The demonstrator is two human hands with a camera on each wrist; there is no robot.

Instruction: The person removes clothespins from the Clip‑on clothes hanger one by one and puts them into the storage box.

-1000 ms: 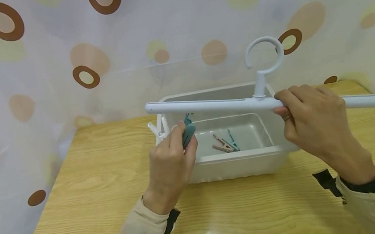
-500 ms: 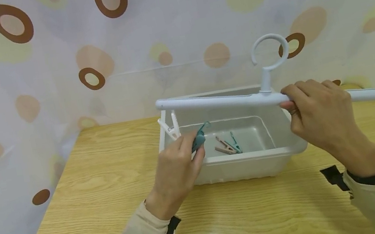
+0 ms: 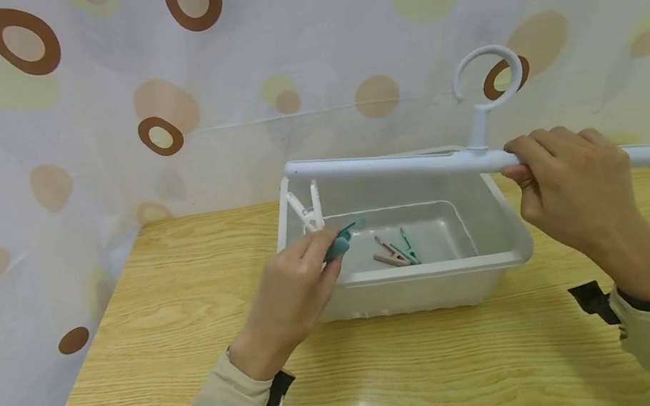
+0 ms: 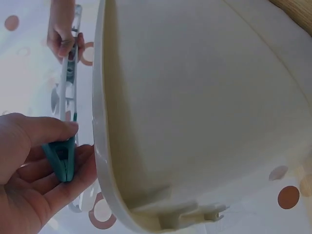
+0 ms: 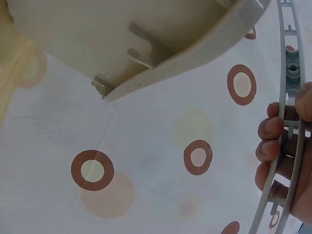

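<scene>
One small shift to our right

Compared with the head view half a second ago, the hanger (image 3: 384, 165) has moved a little rightward and higher, and a white clip (image 3: 310, 216) close under its left end has moved the same way. A teal clip (image 3: 336, 248), pinched between the thumb and fingers of our left hand (image 3: 289, 282), sits lower, with a gap showing between it and the hanger. For the work in hand, we judge this to mean that the two are being handled separately just now. Our left hand hides the bottom of the white clip, so we cannot say whether it is fastened to the hanger.

Our right hand (image 3: 577, 187) has its fingers curled round the hanger, just to the right of the hook (image 3: 477, 127). Below stands a white bin (image 3: 407, 297) on the bench (image 3: 151, 364); on its floor lie a beige clip (image 3: 397, 261) and a second teal clip (image 3: 410, 255), close together.

We can read no brand, label or writing anywhere.
</scene>
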